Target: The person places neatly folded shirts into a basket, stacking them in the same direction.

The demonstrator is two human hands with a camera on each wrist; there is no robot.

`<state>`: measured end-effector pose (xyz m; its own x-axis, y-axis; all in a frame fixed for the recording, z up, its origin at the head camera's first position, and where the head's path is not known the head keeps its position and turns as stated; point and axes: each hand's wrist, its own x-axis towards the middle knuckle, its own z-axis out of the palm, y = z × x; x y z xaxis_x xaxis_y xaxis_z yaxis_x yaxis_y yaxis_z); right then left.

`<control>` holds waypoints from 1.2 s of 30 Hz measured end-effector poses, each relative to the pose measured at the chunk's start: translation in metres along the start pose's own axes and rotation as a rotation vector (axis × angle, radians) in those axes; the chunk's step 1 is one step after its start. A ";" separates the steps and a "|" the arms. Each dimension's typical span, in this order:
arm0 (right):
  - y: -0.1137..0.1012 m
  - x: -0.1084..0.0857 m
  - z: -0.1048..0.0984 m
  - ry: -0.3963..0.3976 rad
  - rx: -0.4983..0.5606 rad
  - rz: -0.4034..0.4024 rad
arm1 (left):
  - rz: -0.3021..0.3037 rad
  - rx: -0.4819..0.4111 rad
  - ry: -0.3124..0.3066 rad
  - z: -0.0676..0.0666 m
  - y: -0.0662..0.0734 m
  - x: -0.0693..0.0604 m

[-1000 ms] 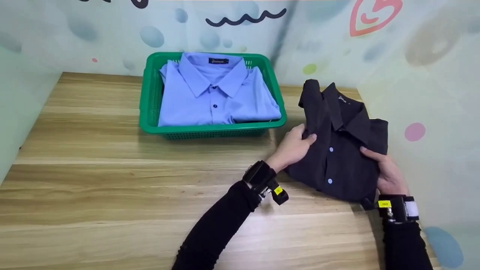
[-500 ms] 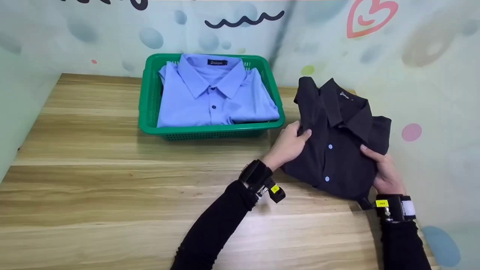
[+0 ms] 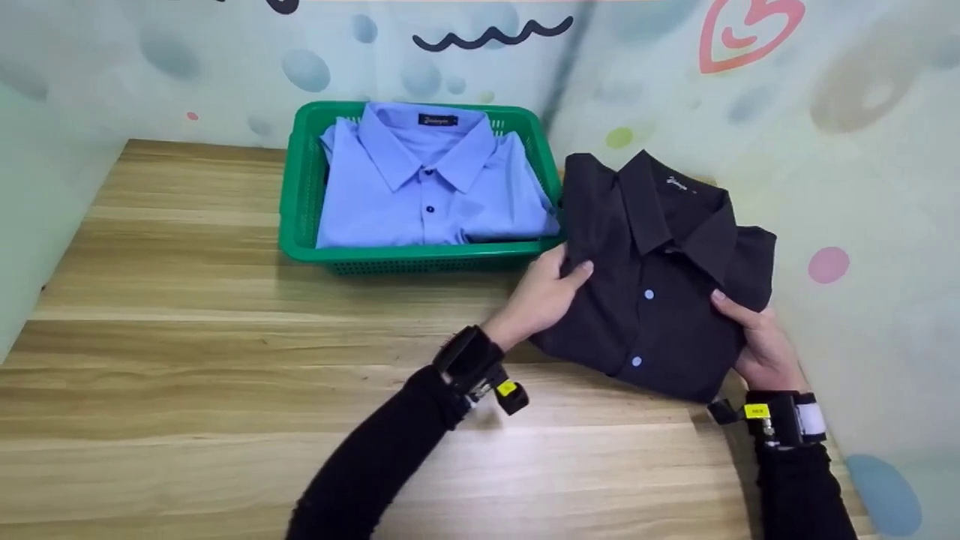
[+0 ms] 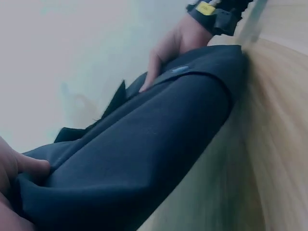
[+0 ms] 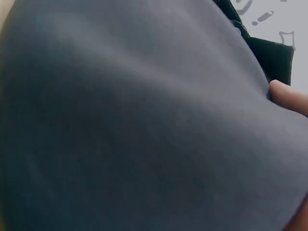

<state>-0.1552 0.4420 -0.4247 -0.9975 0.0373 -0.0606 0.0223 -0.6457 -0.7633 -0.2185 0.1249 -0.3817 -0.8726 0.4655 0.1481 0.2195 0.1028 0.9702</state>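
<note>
Both hands hold a folded black shirt (image 3: 600, 307) with pale blue buttons, its collar toward the back wall. My left hand (image 3: 541, 294) grips its left edge, thumb on top and fingers hidden beneath. On the opposite edge my right hand (image 3: 766, 346) pinches the cloth, thumb over the front. In the left wrist view the shirt (image 4: 130, 144) is tilted, with space between it and the tabletop. The shirt's upper left corner meets or overlaps the right rim of a green basket (image 3: 360, 259). A folded light blue shirt (image 3: 375, 214) lies in that basket, collar up.
The basket stands on a wooden table (image 3: 187, 360) against the back wall (image 3: 225, 67). A side wall (image 3: 862, 337) rises close beside my right hand. Each wrist wears a black strapped camera.
My left hand has moved left with its edge of the black shirt, and the shirt's folded left side has spread flatter toward the basket. The right hand has shifted slightly left.
</note>
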 end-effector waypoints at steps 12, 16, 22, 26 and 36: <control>0.032 -0.001 0.040 -0.068 -0.013 -0.061 | 0.104 -0.137 -0.025 -0.060 -0.008 -0.038; 0.039 -0.001 0.053 -0.058 -0.087 -0.049 | 0.089 -0.219 0.024 -0.073 -0.019 -0.053; 0.047 0.004 0.074 -0.108 -0.168 -0.010 | 0.000 -0.285 0.091 -0.090 -0.032 -0.071; 0.050 0.013 0.092 -0.135 -0.223 0.011 | -0.028 -0.290 0.145 -0.103 -0.036 -0.079; 0.039 0.036 0.142 -0.156 -0.330 -0.044 | 0.002 -0.320 0.232 -0.134 -0.022 -0.083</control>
<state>-0.1997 0.3094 -0.3654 -0.9957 -0.0739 0.0562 -0.0255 -0.3644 -0.9309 -0.2093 -0.0340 -0.3900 -0.9558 0.2506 0.1536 0.1058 -0.1943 0.9752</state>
